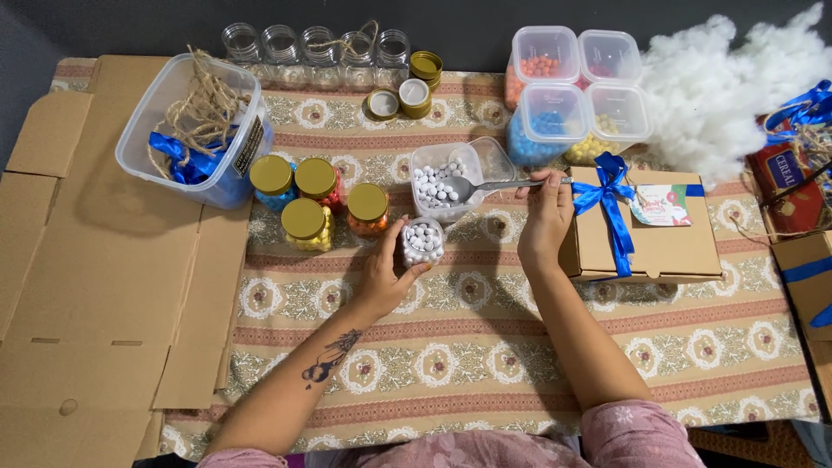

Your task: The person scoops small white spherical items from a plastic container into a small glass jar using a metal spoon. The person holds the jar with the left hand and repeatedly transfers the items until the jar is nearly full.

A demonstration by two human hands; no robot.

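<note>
My left hand (386,273) grips a small clear jar (423,242) filled with white round candies, standing on the patterned tablecloth. My right hand (544,218) holds a metal spoon (498,185) by its handle; the spoon's bowl rests in an open clear tub (444,179) of white candies just behind the jar. Left of the jar stand several gold-lidded jars (316,203) holding coloured candies.
A brown gift box with a blue ribbon (646,226) lies right of my right hand. Lidded tubs of coloured candies (572,95) and white stuffing (728,91) sit at the back right. Empty glass jars (316,48), gold lids (414,87), a twine tub (195,130) and flat cardboard (95,286) lie left.
</note>
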